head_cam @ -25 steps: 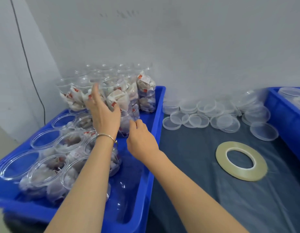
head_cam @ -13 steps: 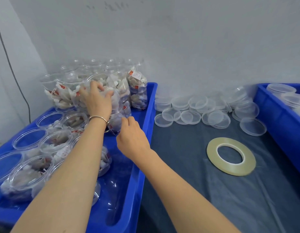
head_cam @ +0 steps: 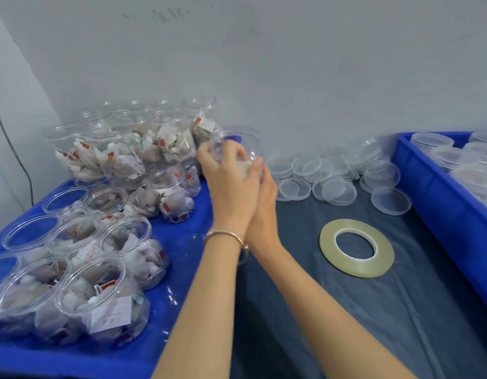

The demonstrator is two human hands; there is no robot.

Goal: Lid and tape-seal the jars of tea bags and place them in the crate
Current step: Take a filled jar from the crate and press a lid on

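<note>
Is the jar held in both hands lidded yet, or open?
Open. The jar in the left hand and right hand shows a bare rim; the loose lids lie on the table.

Your left hand (head_cam: 227, 181) and right hand (head_cam: 264, 192) are raised together, pressed side by side, fingers curled around a clear jar (head_cam: 238, 144). Both forearms stretch forward and converge at the wrists; a bracelet (head_cam: 226, 236) circles your left wrist.
</note>
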